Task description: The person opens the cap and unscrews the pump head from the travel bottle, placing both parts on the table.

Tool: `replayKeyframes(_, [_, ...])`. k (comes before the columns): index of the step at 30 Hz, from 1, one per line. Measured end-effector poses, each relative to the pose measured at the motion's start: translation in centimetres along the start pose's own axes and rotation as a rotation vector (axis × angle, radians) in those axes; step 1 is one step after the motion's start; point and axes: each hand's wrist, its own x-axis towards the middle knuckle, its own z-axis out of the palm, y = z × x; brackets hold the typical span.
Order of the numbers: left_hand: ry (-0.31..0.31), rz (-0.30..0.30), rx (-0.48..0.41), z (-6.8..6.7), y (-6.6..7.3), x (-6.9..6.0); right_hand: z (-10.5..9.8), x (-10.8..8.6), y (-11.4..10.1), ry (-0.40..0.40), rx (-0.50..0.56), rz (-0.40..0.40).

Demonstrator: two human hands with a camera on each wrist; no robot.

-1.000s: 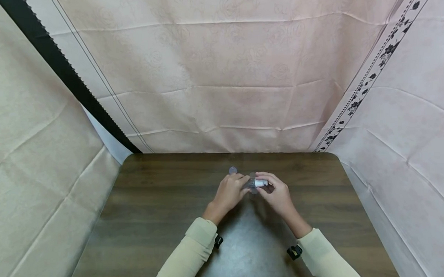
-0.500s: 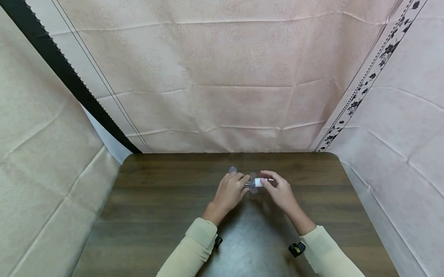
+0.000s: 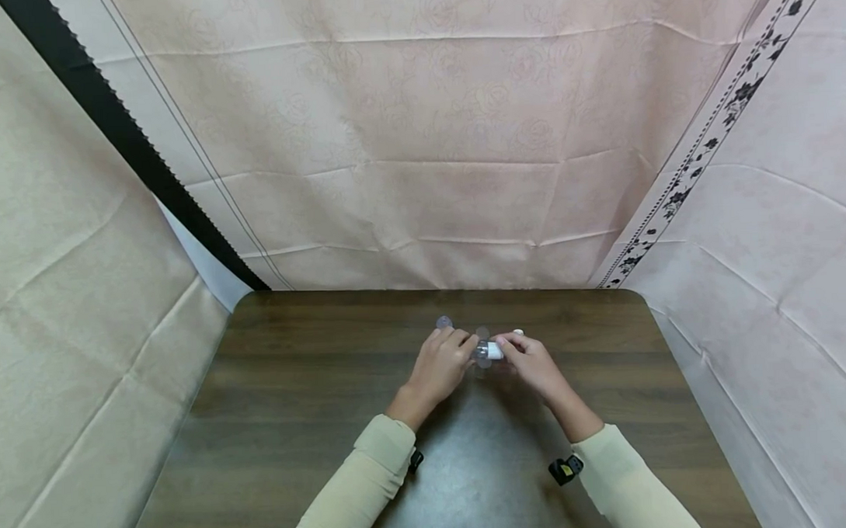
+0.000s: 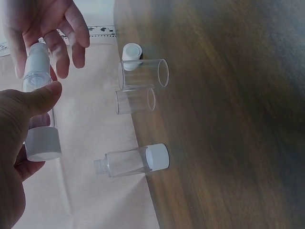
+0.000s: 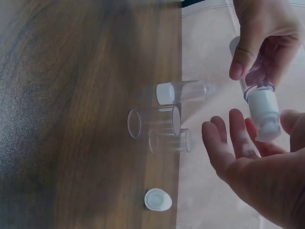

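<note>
My left hand grips a clear pump bottle with a white base, its thumb across the clear body. The bottle lies level above the table, its white pump head towards my right hand. The right thumb and index finger are at the pump head from either side and seem to pinch it; the other fingers are spread apart. On the table beyond lie a second clear bottle with a white base, a larger clear cylinder, a smaller clear cylinder and a small white piece.
The loose parts lie in a row near the far edge of the brown wooden table. Pale cloth hangs behind the table and at both sides. Each wrist wears a small black camera.
The right fingers have shifted and closed in around the white pump head. A white piece now shows beyond the right hand. The left hand keeps its hold with hardly any movement.
</note>
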Motion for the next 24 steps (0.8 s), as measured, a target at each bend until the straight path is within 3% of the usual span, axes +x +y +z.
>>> replayKeyframes(13, [0.033,0.019,0.014,0.4,0.14,-0.13,-0.02,0.11,0.33,-0.101,0.172,0.064])
replayKeyframes(24, [0.003,0.017,0.028,0.42,0.29,-0.28,-0.16,0.03,0.37,-0.083,0.182,0.076])
